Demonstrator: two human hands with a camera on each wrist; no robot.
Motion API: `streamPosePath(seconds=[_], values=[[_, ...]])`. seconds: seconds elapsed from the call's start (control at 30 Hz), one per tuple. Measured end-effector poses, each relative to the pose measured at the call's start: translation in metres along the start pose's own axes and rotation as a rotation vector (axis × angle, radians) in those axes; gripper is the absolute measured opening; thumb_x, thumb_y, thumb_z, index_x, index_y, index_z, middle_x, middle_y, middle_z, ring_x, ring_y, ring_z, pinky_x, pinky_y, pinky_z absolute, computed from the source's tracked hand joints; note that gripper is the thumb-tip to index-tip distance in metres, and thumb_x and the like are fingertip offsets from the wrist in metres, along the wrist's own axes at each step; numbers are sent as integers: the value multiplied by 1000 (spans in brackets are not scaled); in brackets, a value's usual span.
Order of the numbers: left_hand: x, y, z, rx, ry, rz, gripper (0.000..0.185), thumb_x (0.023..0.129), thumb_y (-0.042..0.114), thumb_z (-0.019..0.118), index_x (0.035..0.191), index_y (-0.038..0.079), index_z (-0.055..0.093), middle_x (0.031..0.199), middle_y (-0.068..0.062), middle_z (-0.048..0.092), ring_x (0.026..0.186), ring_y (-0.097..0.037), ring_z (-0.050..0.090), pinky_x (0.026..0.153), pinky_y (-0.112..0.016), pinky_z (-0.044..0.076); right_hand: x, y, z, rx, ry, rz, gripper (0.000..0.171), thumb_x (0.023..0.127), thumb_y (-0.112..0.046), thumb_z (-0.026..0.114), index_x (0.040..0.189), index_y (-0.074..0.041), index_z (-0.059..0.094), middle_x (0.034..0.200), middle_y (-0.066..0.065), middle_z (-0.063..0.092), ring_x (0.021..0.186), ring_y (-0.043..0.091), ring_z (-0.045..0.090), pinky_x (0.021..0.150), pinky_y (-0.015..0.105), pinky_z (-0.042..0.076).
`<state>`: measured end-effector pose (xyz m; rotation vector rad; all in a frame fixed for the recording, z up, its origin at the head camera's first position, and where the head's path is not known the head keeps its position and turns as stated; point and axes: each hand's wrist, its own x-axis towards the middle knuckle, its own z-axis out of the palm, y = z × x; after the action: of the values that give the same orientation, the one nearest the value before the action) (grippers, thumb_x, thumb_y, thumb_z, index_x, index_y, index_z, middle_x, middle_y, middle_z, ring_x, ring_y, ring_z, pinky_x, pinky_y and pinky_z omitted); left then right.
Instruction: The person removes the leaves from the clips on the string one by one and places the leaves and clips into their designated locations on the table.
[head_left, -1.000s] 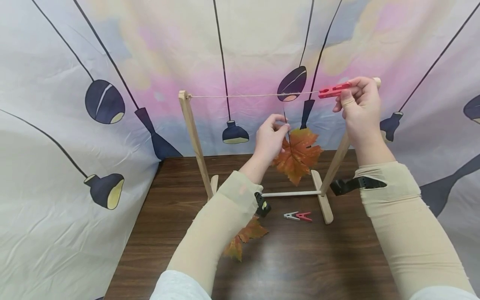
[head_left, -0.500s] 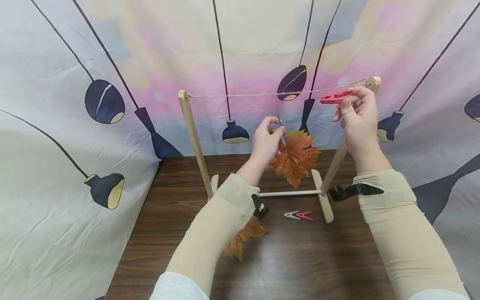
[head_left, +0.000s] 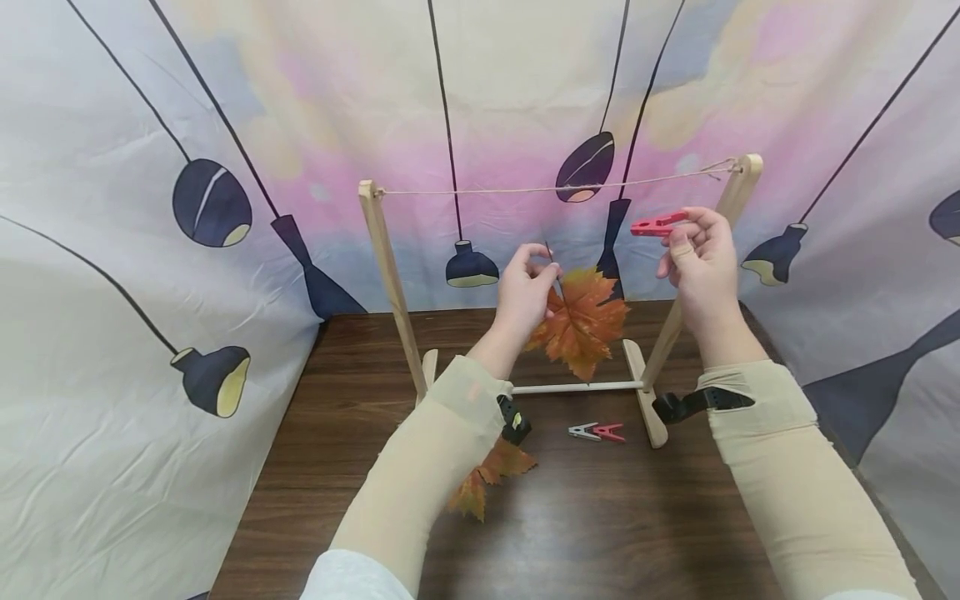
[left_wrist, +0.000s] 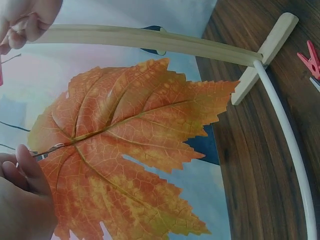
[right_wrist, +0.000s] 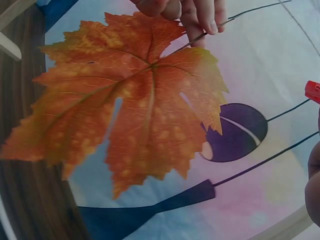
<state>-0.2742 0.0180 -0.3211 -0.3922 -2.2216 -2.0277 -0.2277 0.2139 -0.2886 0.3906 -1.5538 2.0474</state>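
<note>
Evidently light and floppy, the orange maple leaf (head_left: 581, 323) hangs by its thin stem, pinched by the left hand (head_left: 525, 292); the right hand (head_left: 697, 262) pinches a red plastic clothespin (head_left: 657, 223).

Left sleeve hides part of table leaf (head_left: 487, 479).

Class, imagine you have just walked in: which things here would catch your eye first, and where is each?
An orange maple leaf hangs mid-scene, its stem pinched by the left hand. The right hand holds a red clothespin below the string stretched across a wooden frame.
</note>
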Motion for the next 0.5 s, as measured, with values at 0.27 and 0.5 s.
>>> streamPosePath(seconds=[0.27,0.5], values=[[0,-6,-6,-15,3,-10,14,86,19,54,99,21,49,82,-2,60,35,-20,40,39,-43,45,-11,15,-2,6,13,65,29,85,-13,49,112,-7,40,80,8,48,47,14,45,39,17,33],[1,-8,-11,-7,17,-7,15,87,20,53,101,22,48,82,-1,60,34,-22,40,39,-43,45,-14,22,-7,7,6,85,28,85,-12,49,112,-8,40,80,8,48,47,14,44,42,18,39]])
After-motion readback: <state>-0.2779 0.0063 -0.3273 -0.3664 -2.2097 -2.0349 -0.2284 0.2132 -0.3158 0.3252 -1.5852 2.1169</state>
